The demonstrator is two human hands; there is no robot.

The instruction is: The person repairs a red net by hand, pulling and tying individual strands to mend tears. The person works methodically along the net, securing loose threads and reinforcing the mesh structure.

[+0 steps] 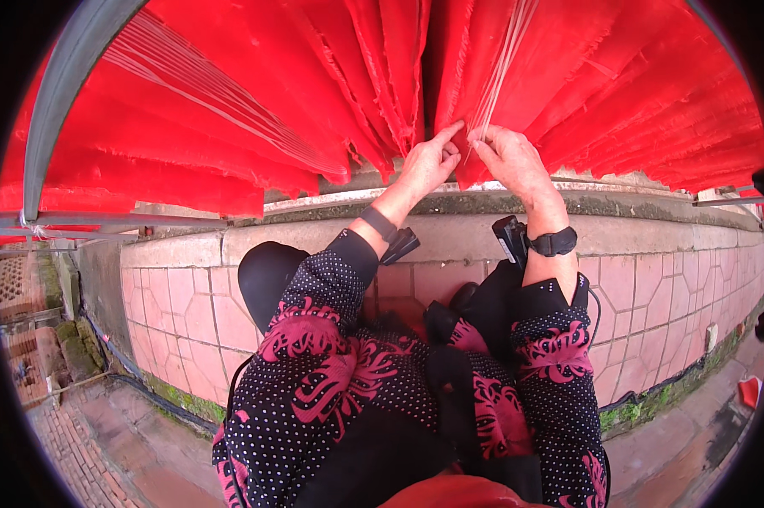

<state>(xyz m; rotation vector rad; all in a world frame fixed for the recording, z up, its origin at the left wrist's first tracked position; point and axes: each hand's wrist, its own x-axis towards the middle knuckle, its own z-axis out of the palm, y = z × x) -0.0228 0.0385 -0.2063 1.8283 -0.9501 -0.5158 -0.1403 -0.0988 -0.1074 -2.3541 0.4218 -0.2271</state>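
Note:
Sheets of red cloth (559, 76) with frayed edges hang in folds in front of me. A bundle of white threads (504, 59) runs down over the cloth to my right hand (517, 165), whose thumb and fingers pinch its lower end. Close beside it, my left hand (431, 161) has its thumb and forefinger closed at the edge of a red fold; the fingertips partly hide what they grip. Further left, more white threads (221, 95) lie slack across the cloth.
A grey metal pole (64, 85) curves up at the left and meets a horizontal bar (136, 219). Below the cloth runs a stone kerb (174, 251), then pink paving tiles (179, 305). A dark cable edges the paving. A small red object (748, 392) lies far right.

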